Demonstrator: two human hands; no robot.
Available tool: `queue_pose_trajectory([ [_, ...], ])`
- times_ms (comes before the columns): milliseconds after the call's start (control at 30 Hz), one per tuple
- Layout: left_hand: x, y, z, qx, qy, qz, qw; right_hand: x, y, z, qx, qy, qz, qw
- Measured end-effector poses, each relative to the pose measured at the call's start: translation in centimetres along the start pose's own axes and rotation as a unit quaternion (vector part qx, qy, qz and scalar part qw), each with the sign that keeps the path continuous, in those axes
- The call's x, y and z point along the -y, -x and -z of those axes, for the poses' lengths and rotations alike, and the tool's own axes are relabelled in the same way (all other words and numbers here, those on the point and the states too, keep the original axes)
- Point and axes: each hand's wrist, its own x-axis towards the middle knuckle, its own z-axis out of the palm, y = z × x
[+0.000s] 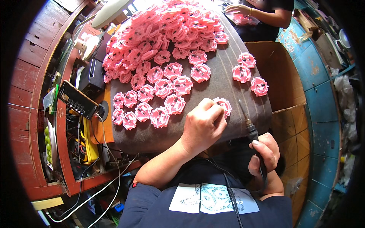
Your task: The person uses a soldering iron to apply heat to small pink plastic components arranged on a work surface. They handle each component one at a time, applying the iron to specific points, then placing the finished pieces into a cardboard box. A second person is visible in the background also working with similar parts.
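Observation:
My right hand (269, 150) is closed around the dark handle of a soldering iron (251, 130). Its thin metal tip points up and away, just right of a pink plastic part (225, 105) lying on the dark tabletop. Against that part, my left hand (203, 123) is closed with its fingertips pinched together; what they grip, if anything, is hidden behind the knuckles. Several like pink parts (163, 88) with small dark pieces in their middles lie spread out to the left of this hand. Three more pink parts (259, 86) rest near the table's right edge.
A big heap of pink parts (159, 28) covers the far side of the table. At left stand a phone (78, 99), a black box (92, 76) and a white lamp (110, 13). Cables hang there. A cardboard box (273, 68) sits at right. Another person's hand (239, 9) touches a clear bag.

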Motion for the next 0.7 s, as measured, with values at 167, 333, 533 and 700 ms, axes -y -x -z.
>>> queue_pose_trajectory([
  [167,0.0,0.0,-0.1,0.001,0.0,-0.002,1.0,-1.1,-0.6,-1.7,-0.026,0.005,-0.053,0.998],
  [333,-0.2,0.0,0.0,0.001,0.009,0.007,1.0,-3.2,-1.4,-2.6,-0.006,-0.016,-0.036,0.999],
  [533,-0.2,0.0,0.0,-0.007,0.006,-0.001,1.0,-7.9,-9.4,-3.6,0.075,-0.007,0.065,0.995],
  [700,-0.2,0.0,0.0,-0.013,-0.002,-0.005,1.0,-10.8,-13.8,-6.3,0.181,0.035,0.053,0.981],
])
